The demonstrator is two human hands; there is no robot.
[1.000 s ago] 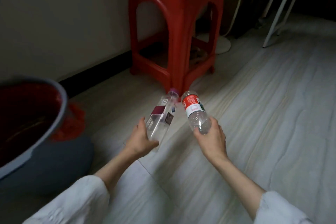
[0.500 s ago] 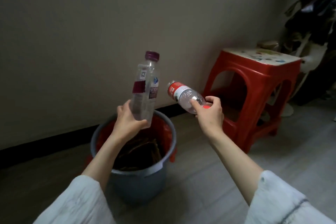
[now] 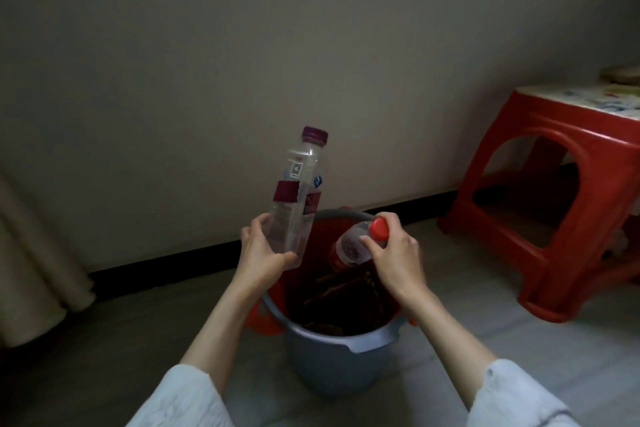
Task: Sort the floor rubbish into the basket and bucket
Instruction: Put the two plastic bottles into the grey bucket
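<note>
Two bare hands reach forward over a grey bucket (image 3: 341,359) with a red inner lining, which stands on the pale floor near a dark skirting board. The left hand (image 3: 260,251) is curled firmly around the base of a clear bottle with a purple cap (image 3: 297,198), holding it nearly upright above the bucket's far left rim. The right hand (image 3: 396,262) is closed around the neck end of a second clear bottle with a red cap (image 3: 356,246); its cap points up and right, while its body tilts down to the left, over the bucket's opening. Dark, flat pieces lie inside the bucket, too dim to identify. Both forearms wear loose white sleeves (image 3: 183,399). A red plastic stool (image 3: 554,218) stands to the right, against the plain wall. A pale curtain (image 3: 31,270) hangs at the far left.
</note>
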